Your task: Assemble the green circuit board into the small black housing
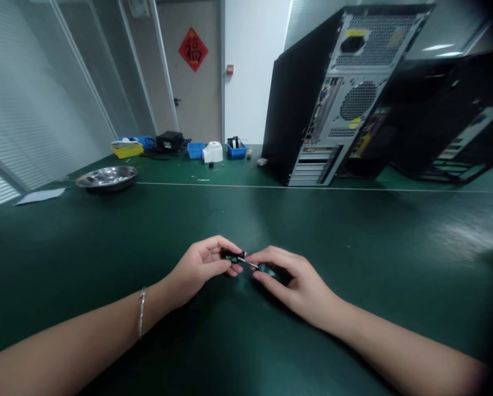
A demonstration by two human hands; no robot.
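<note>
Both hands low over the dark green table (354,231), meeting near its front edge. Left hand (197,269) curled, fingers (225,268) closed round a small black part (231,256) with pale markings (too small to read). Right hand (296,280) palm down, fingers (267,258) pinched shut on the dark handle of a small screwdriver (258,267), its thin bright shaft running across to the black part and touching it. Thin bracelet (141,311) on the left wrist. Farther back, well apart from the hands: a shallow metal dish (107,177) at the left, a sheet of paper (40,196) beside it, a yellow tray (127,149), two blue bins (196,150), a white round object (212,152) between them. At the right, an upright black computer tower (333,93), rear panel turned toward the camera, more dark cases behind it. Red diamond sign (193,49) on the door beyond.
</note>
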